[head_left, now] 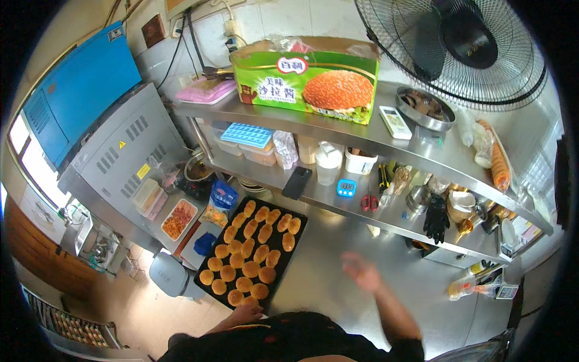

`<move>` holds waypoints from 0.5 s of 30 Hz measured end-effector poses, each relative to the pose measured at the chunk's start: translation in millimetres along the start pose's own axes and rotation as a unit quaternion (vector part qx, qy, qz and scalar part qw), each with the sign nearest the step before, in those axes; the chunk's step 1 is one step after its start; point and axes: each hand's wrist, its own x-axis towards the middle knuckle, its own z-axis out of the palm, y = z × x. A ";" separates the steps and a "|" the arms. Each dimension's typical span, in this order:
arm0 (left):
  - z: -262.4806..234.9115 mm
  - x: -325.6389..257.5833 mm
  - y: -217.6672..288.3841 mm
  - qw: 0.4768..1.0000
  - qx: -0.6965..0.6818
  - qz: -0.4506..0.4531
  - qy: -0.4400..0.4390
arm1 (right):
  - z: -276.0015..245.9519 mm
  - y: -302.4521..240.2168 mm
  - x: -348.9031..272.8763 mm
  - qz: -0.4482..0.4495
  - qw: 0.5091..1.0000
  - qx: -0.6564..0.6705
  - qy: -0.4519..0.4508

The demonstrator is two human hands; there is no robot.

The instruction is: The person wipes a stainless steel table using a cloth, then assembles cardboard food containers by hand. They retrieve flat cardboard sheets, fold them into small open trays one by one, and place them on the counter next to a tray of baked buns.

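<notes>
Single head-worn fisheye view, looking steeply down and forward over the steel surface point(338, 283) from above the person's chest; straight edges bow toward the round black rim. Near range at the bottom, where the forearms enter from the surface's near edge: left hand point(246, 314) at the near end of the dark baking tray point(202, 273), right hand point(360, 271) blurred above the bare middle. The far edge carries two steel shelves point(386, 145), with the fan point(458, 42) close to the lens top right; no second view to overlap.
</notes>
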 end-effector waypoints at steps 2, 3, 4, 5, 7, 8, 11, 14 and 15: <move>0.3 -44.2 13.5 0.997 -0.007 -0.082 -0.006 | -71.8 -114.0 90.9 -0.130 0.985 -0.107 0.025; -1.0 -71.2 25.4 0.984 -0.150 -0.089 0.029 | -91.9 -160.5 126.3 -0.150 0.966 -0.206 0.050; -3.1 -84.6 21.1 0.971 -0.217 -0.087 0.054 | -106.5 -198.0 167.9 -0.261 0.919 -0.270 0.122; 0.4 -88.4 9.9 0.965 -0.241 -0.079 0.067 | -119.2 -251.1 205.5 -0.322 0.879 -0.306 0.172; -0.8 -83.5 -12.9 0.966 -0.237 -0.066 0.075 | -137.8 -316.3 273.8 -0.319 0.827 -0.379 0.267; -4.1 -78.9 -21.7 0.968 -0.234 -0.055 0.073 | -145.3 -337.1 306.1 -0.304 0.794 -0.437 0.294; -21.5 -81.3 -40.6 0.972 -0.220 -0.038 0.072 | -172.0 -338.5 374.6 -0.072 0.859 -0.478 0.166; -24.1 -98.2 -83.8 0.969 -0.231 -0.043 0.075 | -151.5 -361.8 394.1 0.026 0.857 -0.497 0.135; -23.5 -101.5 -97.1 0.969 -0.234 -0.044 0.073 | -152.8 -360.4 402.6 0.014 0.856 -0.499 0.137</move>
